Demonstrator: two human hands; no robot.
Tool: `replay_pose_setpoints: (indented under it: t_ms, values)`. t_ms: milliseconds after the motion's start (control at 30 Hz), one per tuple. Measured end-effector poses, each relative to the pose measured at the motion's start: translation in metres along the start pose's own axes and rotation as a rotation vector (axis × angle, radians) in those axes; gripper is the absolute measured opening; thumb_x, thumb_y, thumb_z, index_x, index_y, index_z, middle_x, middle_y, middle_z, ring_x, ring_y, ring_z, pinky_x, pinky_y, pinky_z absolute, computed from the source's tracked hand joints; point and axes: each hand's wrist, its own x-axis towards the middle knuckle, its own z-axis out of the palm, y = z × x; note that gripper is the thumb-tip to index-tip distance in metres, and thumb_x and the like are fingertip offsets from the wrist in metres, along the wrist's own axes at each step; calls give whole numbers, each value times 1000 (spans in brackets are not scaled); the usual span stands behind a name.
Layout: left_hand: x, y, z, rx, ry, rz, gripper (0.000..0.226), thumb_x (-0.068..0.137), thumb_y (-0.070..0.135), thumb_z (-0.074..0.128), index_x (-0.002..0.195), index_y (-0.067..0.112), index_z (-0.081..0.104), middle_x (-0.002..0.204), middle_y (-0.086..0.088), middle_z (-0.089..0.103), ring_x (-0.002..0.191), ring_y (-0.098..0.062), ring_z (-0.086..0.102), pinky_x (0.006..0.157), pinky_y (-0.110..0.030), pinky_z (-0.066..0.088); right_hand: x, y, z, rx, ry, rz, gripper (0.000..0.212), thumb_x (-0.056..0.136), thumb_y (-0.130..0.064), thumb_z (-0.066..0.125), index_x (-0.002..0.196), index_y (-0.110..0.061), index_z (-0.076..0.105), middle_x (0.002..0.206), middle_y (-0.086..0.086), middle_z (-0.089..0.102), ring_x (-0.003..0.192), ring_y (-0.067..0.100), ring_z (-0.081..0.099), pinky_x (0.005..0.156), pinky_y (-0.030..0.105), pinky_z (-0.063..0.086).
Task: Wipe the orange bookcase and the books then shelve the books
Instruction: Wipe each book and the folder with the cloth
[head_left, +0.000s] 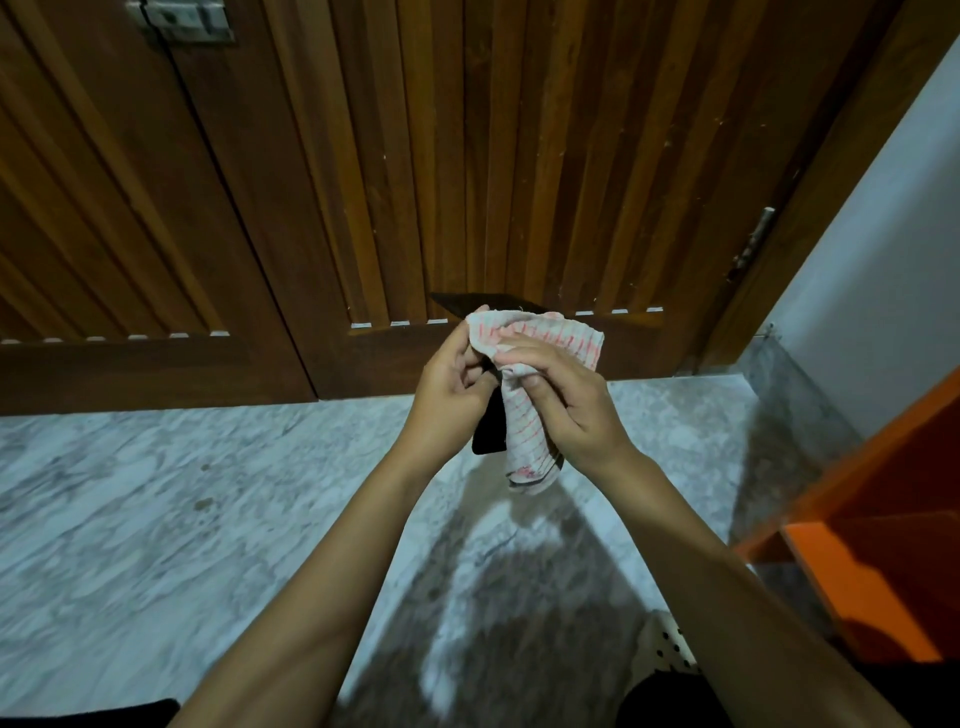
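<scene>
Here, through the head camera, you hold a dark book (488, 434) and a striped cloth (527, 431) before wooden doors (467, 156).
The doors fill twelve o'clock, a pale wall (883, 234) stands at two, and the orange bookcase (883, 561) juts in at four, well apart from your hands. The marble floor (156, 519) lies open from seven round to ten. Your left hand (452, 395) curls its fingers round the book; your right hand (566, 410) clamps the cloth, draped over the book's top.

One wide head-worn camera looks forward and down, close over the left hand (451, 397) and right hand (569, 402), facing the wooden door (519, 156).
</scene>
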Motion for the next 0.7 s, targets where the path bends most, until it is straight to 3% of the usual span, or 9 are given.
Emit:
replay_pose_setpoints:
  t_ms: [100,200,333,433,600,700]
  values:
    - [1,3,-5,-111,32,-22,48,91,-9,49,133,12,43,110,-4,66,98,-9,65,80,-19,51,-11,12,-3,-64,21,-9,27,95,-8,45,119,-11,60,126,1,57,127,10,47,107,28,36]
    - [4,10,-8,-160,57,-8,41,91,-4,52,128,14,47,103,-1,68,95,-9,66,73,-22,53,-25,18,0,-86,185,92,30,97,-12,42,123,-11,57,131,5,55,129,15,46,109,33,36]
    - [6,14,-5,-193,68,3,38,92,-2,51,124,17,50,100,-3,69,93,-11,66,69,-23,55,-30,14,12,-70,443,260,31,99,-13,41,127,-13,54,134,-4,51,131,9,42,109,22,33]
    - [6,12,1,-217,77,-9,35,94,0,49,122,20,52,94,-2,70,90,-11,67,70,-24,55,-24,11,23,-60,558,334,33,99,-14,40,130,-14,52,139,-5,46,135,3,35,111,20,31]
    - [7,7,11,-261,77,-48,30,96,4,47,121,19,53,85,5,72,89,-12,67,75,-24,53,-10,0,42,-78,406,339,39,100,-16,39,139,-20,41,145,-12,34,140,6,27,113,25,29]
    - [8,8,9,-320,109,-80,31,96,5,46,126,13,53,96,0,72,99,-16,67,81,-27,54,-9,-2,51,-151,266,235,42,100,-13,40,141,-16,37,145,-10,34,139,2,26,114,24,26]
